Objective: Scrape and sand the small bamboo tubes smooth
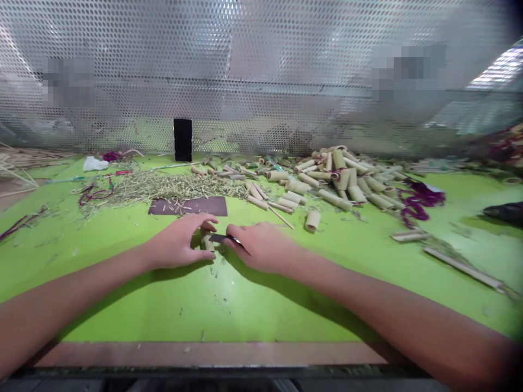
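Observation:
My left hand (180,242) rests on the green table (229,305) with its fingers curled round a short bamboo piece (208,242), holding it against the surface. My right hand (261,246) is closed on a small dark blade (223,238) whose tip meets the bamboo piece. Both hands are close together near the table's middle. A dark brown sheet (192,206) strewn with thin splinters lies just beyond my left hand.
A heap of cut bamboo tubes (339,179) fills the back right, with purple cords (417,201) beside it. Fine bamboo shavings (163,185) spread across the back left. A black phone (182,139) leans on the perforated metal screen (261,71). Long bamboo strips (461,267) lie at right.

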`<state>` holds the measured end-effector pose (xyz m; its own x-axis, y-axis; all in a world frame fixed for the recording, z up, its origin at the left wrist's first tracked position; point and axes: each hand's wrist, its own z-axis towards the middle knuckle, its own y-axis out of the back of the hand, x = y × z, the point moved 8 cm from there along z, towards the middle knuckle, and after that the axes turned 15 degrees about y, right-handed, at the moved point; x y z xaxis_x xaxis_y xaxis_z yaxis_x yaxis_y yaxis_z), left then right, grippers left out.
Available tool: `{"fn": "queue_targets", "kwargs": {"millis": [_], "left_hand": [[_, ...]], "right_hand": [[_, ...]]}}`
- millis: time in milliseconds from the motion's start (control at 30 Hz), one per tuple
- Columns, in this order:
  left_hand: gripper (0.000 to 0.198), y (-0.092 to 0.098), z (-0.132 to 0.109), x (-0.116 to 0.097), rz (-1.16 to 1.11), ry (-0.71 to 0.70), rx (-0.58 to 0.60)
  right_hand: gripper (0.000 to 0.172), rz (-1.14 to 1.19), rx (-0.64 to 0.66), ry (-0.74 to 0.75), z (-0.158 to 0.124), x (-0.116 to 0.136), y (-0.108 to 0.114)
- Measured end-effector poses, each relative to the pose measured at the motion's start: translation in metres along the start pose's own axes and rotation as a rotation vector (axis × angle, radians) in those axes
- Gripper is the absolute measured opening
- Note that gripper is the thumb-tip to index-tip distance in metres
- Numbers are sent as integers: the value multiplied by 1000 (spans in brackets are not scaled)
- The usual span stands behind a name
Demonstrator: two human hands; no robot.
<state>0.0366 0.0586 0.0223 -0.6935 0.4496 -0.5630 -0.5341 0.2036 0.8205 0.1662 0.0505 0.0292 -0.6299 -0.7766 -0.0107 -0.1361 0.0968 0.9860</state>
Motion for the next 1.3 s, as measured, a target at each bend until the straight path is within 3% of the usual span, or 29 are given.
{"fn": "queue_targets", "kwargs": {"millis": [333,500,700,1033,1300], "left_hand": [[60,-5,-1,-11,59,-118,17],[45,-6,3,-3,59,-61,42],[43,-8,7,-2,29,-6,-1],[35,-10,6,-5,8,-88,-5],[35,-11,5,-7,-12,-144,30]], "right_hand": [[36,-21,-19,26,4,5,-3],[37,-43,-28,-3,4,4,-4],[39,-50,-21,-37,5,5,0],[39,7,55,-4,5,-1,-4],[36,102,28,67,2,-5,-2]]}}
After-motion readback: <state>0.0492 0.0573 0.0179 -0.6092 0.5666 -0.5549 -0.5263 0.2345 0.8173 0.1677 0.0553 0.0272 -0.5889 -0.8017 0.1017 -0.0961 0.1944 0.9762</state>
